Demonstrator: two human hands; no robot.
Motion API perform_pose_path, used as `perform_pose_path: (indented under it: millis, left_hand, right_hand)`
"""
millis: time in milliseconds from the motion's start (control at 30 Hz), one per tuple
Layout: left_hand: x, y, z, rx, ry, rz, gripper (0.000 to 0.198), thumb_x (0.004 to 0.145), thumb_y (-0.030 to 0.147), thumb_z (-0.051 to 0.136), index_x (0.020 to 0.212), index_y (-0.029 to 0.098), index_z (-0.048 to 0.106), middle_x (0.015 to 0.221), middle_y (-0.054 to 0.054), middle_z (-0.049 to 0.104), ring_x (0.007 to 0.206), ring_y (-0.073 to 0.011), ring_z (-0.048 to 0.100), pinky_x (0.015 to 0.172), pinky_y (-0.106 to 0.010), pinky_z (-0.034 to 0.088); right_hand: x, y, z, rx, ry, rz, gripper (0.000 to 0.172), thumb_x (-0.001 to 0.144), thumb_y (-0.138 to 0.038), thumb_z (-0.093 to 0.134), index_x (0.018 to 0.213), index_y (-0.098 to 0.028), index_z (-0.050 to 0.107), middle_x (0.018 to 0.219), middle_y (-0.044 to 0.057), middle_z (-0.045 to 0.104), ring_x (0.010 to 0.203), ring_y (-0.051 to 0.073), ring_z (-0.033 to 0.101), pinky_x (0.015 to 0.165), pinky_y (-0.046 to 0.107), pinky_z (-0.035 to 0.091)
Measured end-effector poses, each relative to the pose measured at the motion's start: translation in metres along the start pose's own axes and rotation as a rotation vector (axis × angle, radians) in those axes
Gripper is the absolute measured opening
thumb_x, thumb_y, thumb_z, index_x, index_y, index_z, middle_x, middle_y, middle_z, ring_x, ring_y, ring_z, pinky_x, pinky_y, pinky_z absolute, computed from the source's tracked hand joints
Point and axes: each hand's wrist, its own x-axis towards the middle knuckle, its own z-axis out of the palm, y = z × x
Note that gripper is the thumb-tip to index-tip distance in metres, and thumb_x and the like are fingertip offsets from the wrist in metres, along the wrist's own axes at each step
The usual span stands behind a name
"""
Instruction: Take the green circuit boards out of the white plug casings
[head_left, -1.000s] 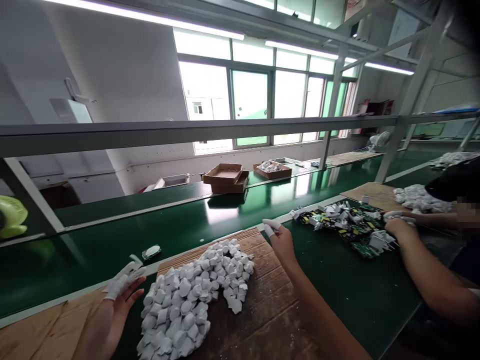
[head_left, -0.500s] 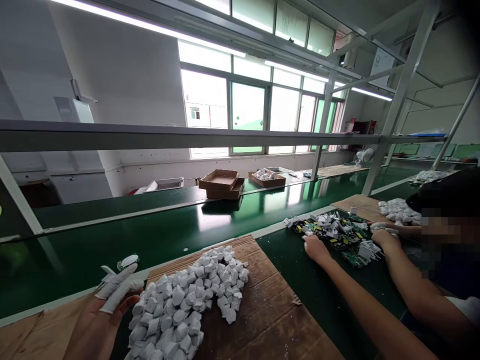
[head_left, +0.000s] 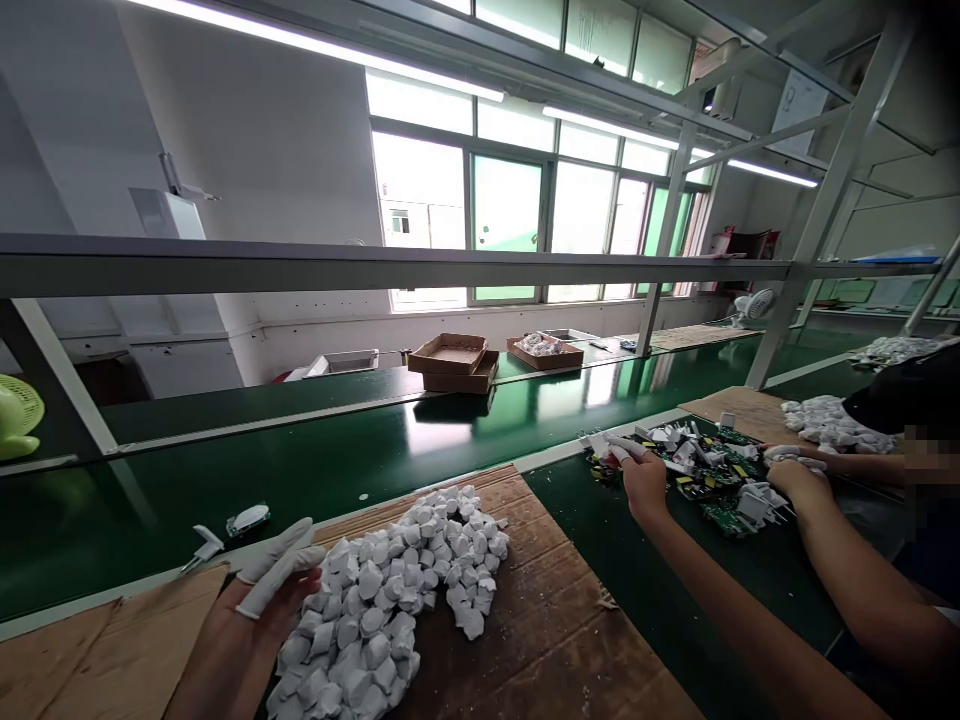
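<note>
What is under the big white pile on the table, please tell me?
The white pile lies on brown cardboard, which shows beside its right edge. The part directly beneath the pile is covered, so it cannot be seen.

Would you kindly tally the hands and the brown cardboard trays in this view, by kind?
Person's own hands, left hand and right hand: 2
Co-worker's hands: 2
Brown cardboard trays: 3
Total: 7
</note>
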Motion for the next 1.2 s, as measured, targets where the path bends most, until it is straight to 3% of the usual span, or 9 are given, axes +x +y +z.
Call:
perform_pose_path:
  millis: [133, 200, 300, 400, 567, 767, 967, 1067, 1200]
  left_hand:
    - [-0.024, -0.021, 0.016, 0.04, -0.174, -0.107, 0.06, 0.032, 0.029, 0.09, 0.087, 0.017, 0.069, 0.084, -0.009, 0.071, 0.081, -0.0262, 0.066, 0.068, -0.026, 0.058]
    - [-0.035, -0.042, 0.026, 0.133, -0.342, -0.131, 0.053, 0.052, 0.031, 0.085, 0.101, 0.023, 0.066, 0.097, -0.01, 0.07, 0.099, -0.0282, 0.062, 0.077, -0.03, 0.055]
    - [-0.045, -0.069, 0.04, 0.067, -0.675, -0.25, 0.048, 0.058, 0.034, 0.078, 0.104, 0.026, 0.066, 0.122, -0.013, 0.058, 0.123, -0.0342, 0.044, 0.085, -0.043, 0.048]
    - [-0.054, -0.075, 0.051, 0.096, -0.682, -0.326, 0.03, 0.071, 0.036, 0.068, 0.099, 0.026, 0.067, 0.119, -0.011, 0.059, 0.128, -0.0307, 0.039, 0.097, -0.046, 0.039]
    - [-0.079, -0.055, 0.055, -0.007, -0.65, -0.231, 0.035, 0.067, 0.03, 0.076, 0.099, 0.023, 0.065, 0.109, -0.007, 0.064, 0.108, -0.0286, 0.055, 0.09, -0.036, 0.045]
    - [-0.073, -0.035, 0.047, -0.348, -0.518, -0.314, 0.013, 0.077, 0.028, 0.066, 0.084, 0.017, 0.067, 0.086, -0.007, 0.068, 0.078, -0.0179, 0.061, 0.071, -0.025, 0.05]
    - [-0.056, -0.026, 0.038, -0.502, -0.417, -0.346, 0.018, 0.086, 0.017, 0.052, 0.1, 0.013, 0.063, 0.096, -0.013, 0.066, 0.091, -0.0248, 0.062, 0.077, -0.034, 0.054]
    - [-0.06, -0.022, 0.044, -0.537, -0.342, -0.366, 0.038, 0.091, 0.016, 0.043, 0.128, 0.022, 0.043, 0.107, -0.011, 0.062, 0.103, -0.0282, 0.06, 0.085, -0.037, 0.053]
    - [-0.066, -0.013, 0.051, -0.548, -0.332, -0.381, 0.042, 0.094, 0.02, 0.034, 0.135, 0.024, 0.032, 0.103, -0.011, 0.061, 0.105, -0.0312, 0.06, 0.083, -0.035, 0.054]
  right_hand:
    - [-0.046, -0.057, 0.025, 0.318, -0.155, 0.019, 0.041, 0.064, -0.041, 0.058, 0.091, -0.011, 0.066, 0.086, 0.01, 0.065, 0.072, 0.021, 0.06, 0.071, 0.034, 0.05]
    - [-0.077, -0.087, 0.035, 0.418, -0.272, 0.034, 0.034, 0.063, -0.039, 0.063, 0.085, -0.013, 0.068, 0.076, 0.007, 0.065, 0.068, 0.019, 0.06, 0.069, 0.033, 0.05]
    - [-0.126, -0.123, 0.046, 0.634, -0.533, 0.092, 0.017, 0.065, -0.029, 0.068, 0.075, -0.016, 0.071, 0.07, 0.004, 0.064, 0.066, 0.015, 0.056, 0.066, 0.026, 0.047]
    - [-0.168, -0.146, 0.052, 0.739, -0.808, 0.107, 0.011, 0.071, -0.022, 0.068, 0.081, -0.021, 0.072, 0.076, 0.001, 0.065, 0.071, 0.012, 0.056, 0.069, 0.022, 0.046]
    - [-0.193, -0.158, 0.064, 0.773, -1.209, -0.014, 0.027, 0.075, -0.022, 0.066, 0.102, -0.023, 0.068, 0.083, 0.002, 0.062, 0.075, 0.014, 0.059, 0.069, 0.024, 0.048]
    - [-0.159, -0.118, 0.086, 0.3, -0.762, -0.492, 0.022, 0.079, -0.016, 0.052, 0.092, -0.021, 0.069, 0.089, 0.006, 0.064, 0.089, 0.02, 0.058, 0.081, 0.033, 0.046]
    - [-0.161, -0.062, 0.095, -0.347, -0.919, -0.673, 0.024, 0.069, -0.008, 0.05, 0.079, -0.019, 0.069, 0.094, 0.008, 0.065, 0.101, 0.026, 0.052, 0.087, 0.038, 0.044]
    - [-0.165, -0.054, 0.095, -0.621, -0.955, -0.778, 0.021, 0.063, -0.008, 0.053, 0.075, -0.015, 0.068, 0.094, 0.012, 0.065, 0.11, 0.029, 0.046, 0.094, 0.041, 0.041]
    - [-0.165, -0.053, 0.096, -0.787, -0.973, -0.849, 0.025, 0.054, -0.006, 0.05, 0.07, -0.013, 0.067, 0.084, 0.013, 0.065, 0.115, 0.029, 0.044, 0.097, 0.04, 0.039]
